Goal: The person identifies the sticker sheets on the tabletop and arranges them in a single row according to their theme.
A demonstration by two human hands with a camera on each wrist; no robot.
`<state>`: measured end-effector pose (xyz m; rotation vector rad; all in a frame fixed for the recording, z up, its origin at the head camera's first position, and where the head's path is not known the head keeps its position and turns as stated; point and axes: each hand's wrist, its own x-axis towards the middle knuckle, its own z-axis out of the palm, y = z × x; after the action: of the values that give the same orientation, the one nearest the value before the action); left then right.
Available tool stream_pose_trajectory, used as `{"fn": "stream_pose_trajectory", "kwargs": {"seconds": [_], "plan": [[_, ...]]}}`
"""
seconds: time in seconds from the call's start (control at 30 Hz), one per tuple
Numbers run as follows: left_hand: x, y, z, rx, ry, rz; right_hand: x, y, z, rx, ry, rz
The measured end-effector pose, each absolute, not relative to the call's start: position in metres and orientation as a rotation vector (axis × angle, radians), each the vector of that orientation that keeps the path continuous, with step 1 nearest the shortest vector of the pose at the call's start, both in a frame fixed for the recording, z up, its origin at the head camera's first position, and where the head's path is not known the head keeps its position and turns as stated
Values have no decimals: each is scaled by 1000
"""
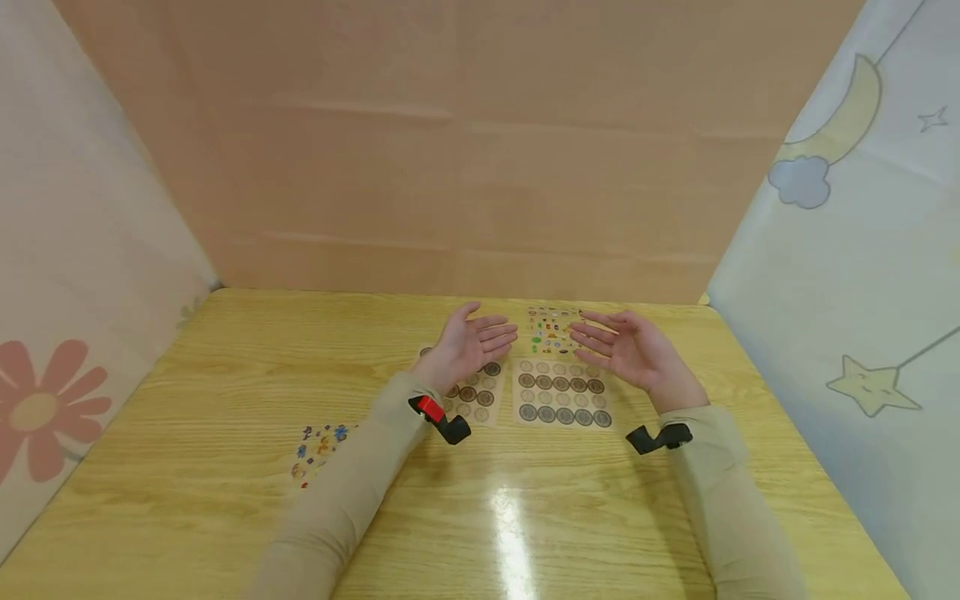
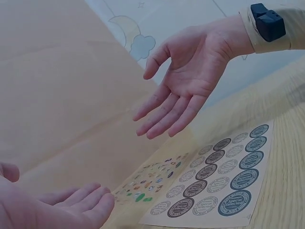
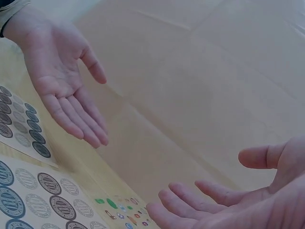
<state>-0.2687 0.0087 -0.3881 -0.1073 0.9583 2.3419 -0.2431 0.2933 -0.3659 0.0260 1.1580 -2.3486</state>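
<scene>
Left hand (image 1: 474, 343), right hand (image 1: 636, 352): fingers extended, nothing held, both above the surface (image 1: 600, 508) | Step: I judge it good to keep fingers relaxed and handle the seal sheet (image 1: 562, 393) only by its edges | Position: flat between hands, slightly nearer side; long axis left-right, lettering's top seemingly toward the right

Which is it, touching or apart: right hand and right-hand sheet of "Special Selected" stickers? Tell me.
Apart. The left wrist view shows the right hand raised above the "Special Selected" sticker sheet, with a gap between them.
</scene>
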Motion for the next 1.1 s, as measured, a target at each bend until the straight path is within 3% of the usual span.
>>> {"fn": "stream_pose_trajectory", "kwargs": {"seconds": [1.1], "plan": [[-301, 46, -408, -211, 846, 2313, -276, 329, -372, 344, 1506, -2181]]}}
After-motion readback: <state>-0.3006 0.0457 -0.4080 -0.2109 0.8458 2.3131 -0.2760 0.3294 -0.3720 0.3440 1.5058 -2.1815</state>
